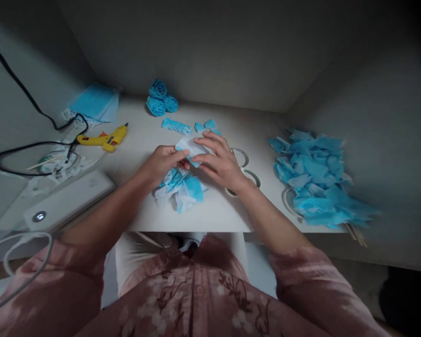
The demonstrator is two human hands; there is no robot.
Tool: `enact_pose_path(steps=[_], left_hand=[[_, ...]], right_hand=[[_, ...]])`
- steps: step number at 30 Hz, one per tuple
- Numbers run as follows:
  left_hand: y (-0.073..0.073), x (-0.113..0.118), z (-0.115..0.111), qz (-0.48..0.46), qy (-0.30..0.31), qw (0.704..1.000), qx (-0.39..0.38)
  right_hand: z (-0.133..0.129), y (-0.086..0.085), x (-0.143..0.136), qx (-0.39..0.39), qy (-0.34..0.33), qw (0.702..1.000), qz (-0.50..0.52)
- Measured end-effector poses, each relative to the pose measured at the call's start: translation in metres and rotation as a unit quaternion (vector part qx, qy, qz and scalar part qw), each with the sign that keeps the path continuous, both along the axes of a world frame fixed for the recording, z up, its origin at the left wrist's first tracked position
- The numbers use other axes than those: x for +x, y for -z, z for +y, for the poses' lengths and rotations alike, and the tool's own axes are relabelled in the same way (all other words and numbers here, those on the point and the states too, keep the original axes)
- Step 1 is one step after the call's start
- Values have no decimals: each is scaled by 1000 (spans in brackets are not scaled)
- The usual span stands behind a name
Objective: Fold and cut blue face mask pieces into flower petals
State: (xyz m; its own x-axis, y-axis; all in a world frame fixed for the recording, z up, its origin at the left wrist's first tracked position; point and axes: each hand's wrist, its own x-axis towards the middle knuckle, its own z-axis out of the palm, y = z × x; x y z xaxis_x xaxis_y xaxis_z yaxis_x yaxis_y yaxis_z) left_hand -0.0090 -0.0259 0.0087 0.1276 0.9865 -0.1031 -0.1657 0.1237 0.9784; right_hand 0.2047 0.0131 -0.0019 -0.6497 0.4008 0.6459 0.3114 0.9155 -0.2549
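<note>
A small piece of blue-and-white mask fabric (189,146) is held up over the table, its pale side facing me. My left hand (166,161) pinches its left edge between thumb and fingers. On the right side, my right hand (217,159) has its fingers curved around the sheet, with fingertips against it. Below both hands lies a loose heap of blue and white fabric scraps (189,193). Beyond them sit a pleated blue strip (176,126) and several small cut blue pieces (209,124). Three rolled blue fabric roses (157,106) stand farther back.
Left are a stack of blue masks (94,103), a yellow glue gun (114,139) with a black cord, white scraps and a white power bank (70,199). Right are tape rolls (253,178), a large blue fabric pile (315,164) and thin sticks (356,234). Walls enclose the table.
</note>
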Motion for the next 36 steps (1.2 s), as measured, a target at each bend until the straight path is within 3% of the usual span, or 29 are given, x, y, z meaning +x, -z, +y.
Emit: enact_pose_path(steps=[6,13,18,24,31,36], left_hand=[[0,0,1,36,-3,999,6],[-3,2,-2,105,-15,994,23],[-1,1,-2,120,11,992,45],[1,0,-3,126,33,991,40],[2,-1,-1,128,33,991,31],[0,0,0,84,29,996,15]], right_hand=[[-1,1,-3,-30,4,1000,4],[-10,6,-12,-105,30,985,135],[-12,7,-15,-232,47,949,206],[-8,14,-19,-384,45,884,265],[-9,15,-19,-380,72,888,250],[-14,7,-15,-283,54,934,211]])
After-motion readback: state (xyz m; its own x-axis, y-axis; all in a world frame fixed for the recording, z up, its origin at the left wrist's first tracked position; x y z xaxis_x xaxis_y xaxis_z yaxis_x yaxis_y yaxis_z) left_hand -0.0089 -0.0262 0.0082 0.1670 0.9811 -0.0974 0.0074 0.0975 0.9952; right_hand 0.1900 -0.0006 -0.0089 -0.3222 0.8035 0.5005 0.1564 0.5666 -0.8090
